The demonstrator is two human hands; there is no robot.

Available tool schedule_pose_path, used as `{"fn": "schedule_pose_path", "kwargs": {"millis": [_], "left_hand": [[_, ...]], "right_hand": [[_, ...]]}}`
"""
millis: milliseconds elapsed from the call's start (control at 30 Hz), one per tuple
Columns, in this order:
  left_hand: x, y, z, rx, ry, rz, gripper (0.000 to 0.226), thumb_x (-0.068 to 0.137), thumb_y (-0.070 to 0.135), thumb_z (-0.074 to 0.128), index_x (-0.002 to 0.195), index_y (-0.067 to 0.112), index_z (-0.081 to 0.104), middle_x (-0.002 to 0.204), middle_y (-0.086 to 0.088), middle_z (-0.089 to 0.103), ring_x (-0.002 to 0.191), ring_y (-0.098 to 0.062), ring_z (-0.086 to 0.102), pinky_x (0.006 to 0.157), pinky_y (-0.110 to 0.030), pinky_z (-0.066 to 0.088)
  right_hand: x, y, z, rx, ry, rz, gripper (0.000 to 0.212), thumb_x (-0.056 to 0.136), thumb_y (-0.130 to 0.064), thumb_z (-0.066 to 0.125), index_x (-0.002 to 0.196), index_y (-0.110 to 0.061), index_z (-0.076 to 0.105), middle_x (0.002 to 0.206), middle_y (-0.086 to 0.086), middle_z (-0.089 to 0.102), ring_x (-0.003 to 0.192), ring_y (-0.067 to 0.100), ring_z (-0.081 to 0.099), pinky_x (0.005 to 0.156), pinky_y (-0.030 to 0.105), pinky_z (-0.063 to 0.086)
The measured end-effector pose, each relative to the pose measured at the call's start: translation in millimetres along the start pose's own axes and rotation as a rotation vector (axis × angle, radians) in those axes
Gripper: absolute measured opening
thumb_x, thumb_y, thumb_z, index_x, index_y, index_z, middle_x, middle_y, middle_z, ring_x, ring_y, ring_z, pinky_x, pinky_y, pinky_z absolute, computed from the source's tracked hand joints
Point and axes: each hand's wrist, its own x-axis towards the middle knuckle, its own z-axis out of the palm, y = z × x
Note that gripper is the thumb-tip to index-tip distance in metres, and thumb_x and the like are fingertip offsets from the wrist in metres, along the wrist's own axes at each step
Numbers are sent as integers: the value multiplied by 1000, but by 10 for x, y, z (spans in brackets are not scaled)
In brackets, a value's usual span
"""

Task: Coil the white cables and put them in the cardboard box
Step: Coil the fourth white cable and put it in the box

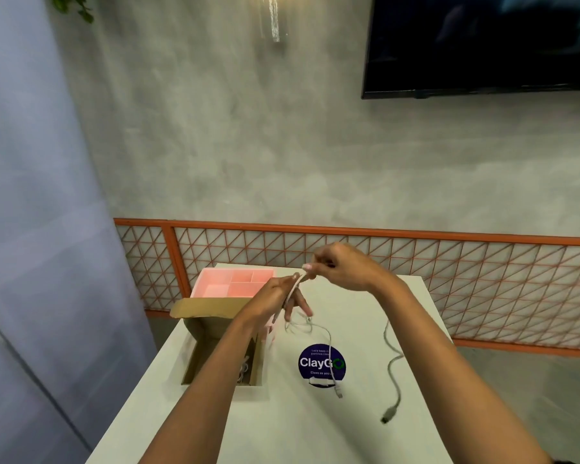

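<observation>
Right hand point(342, 267) pinches thin white cable point(331, 339); left hand point(275, 296) straight-fingered, cable looped over.

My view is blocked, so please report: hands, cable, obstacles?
Left hand straight-fingered, white cable draped over it. Right hand pinches same cable above. Second cable loose on table, clear of cardboard box.
</observation>
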Motion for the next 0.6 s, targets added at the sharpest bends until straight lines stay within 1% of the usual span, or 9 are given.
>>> {"fn": "schedule_pose_path", "kwargs": {"millis": [67,133,200,333,400,433,500,533,600], "left_hand": [[-3,6,-7,-184,-12,9,43,104,29,27,128,8,56,47,-4,47,34,-10,31,89,-27,52],[-25,54,-9,-365,-58,24,43,104,27,28,124,8,61,41,3,32,32,-7,18,73,-23,55],[-54,79,-21,-524,-131,20,45,103,27,29,121,4,62,38,5,28,31,-7,18,62,-21,53],[-100,72,-32,-700,-193,16,45,100,28,34,113,-4,63,33,7,29,27,-5,24,49,-17,42],[-98,57,-39,-764,-180,35,37,97,26,40,96,-1,66,32,7,33,25,-3,25,43,-16,38],[-92,45,-44,-798,-186,40,31,95,25,43,89,1,63,32,7,35,24,-2,25,42,-16,36],[-85,24,-49,-851,-231,54,23,92,26,51,83,5,56,32,6,38,23,-2,28,41,-15,37],[-84,19,-51,-874,-258,61,22,89,27,59,81,6,54,32,6,39,23,-2,29,41,-16,38],[-75,19,-63,-906,-293,74,29,81,27,73,81,6,52,32,5,39,23,-2,31,41,-15,39]], "right_hand": [[14,50,-14,94,70,-3,27,92,-34,58,82,-11,67,64,-11,53,54,1,44,53,15,31],[48,100,11,140,147,-17,28,91,-34,59,79,-10,67,64,-4,52,53,3,40,53,17,30],[74,142,41,188,201,-28,26,90,-35,60,78,-14,70,62,-3,52,53,3,38,52,17,29],[61,190,94,320,239,3,20,88,-30,64,83,-13,72,50,-19,54,49,-4,46,50,10,32],[57,213,143,384,222,20,19,88,-28,64,85,-11,72,58,-19,61,58,-10,57,57,7,39],[65,234,171,409,225,29,19,87,-30,65,84,-13,71,67,-15,66,68,-9,62,65,11,44],[73,272,193,429,242,47,19,84,-33,68,80,-15,71,74,-9,69,79,6,65,74,24,47],[77,286,193,438,242,50,19,84,-32,68,80,-13,71,74,-8,69,79,8,64,75,25,46],[94,302,187,472,206,43,19,87,-26,66,86,-8,70,76,-8,68,77,0,63,75,20,45]]}}
